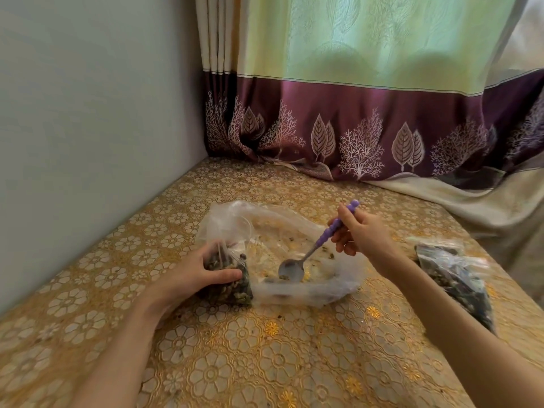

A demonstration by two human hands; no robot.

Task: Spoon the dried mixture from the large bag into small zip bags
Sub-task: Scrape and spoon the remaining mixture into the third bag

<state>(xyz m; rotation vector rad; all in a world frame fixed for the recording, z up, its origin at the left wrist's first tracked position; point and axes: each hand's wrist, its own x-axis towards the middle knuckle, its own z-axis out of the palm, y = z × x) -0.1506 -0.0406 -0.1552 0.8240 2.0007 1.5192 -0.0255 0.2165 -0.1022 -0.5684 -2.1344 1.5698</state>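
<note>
Head view: right hand (363, 232) fingers pinching the spoon (309, 248) should scrape the big bag's (294, 231) last crumbs gently while left hand (194, 272) fingers grip the small bag (232, 285) upright.

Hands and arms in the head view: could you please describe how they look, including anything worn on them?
Both forearms are bare as far as the frame shows, with no sleeves in view. The left hand and the right hand show no gloves, rings, watches or bracelets.

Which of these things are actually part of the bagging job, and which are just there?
In use:
large clear bag, nearly empty
purple-handled spoon, held by the right hand
small zip bag, gripped by the left hand
filled zip bag, at the right

Just there:
floral tablecloth
curtain
wall
</note>
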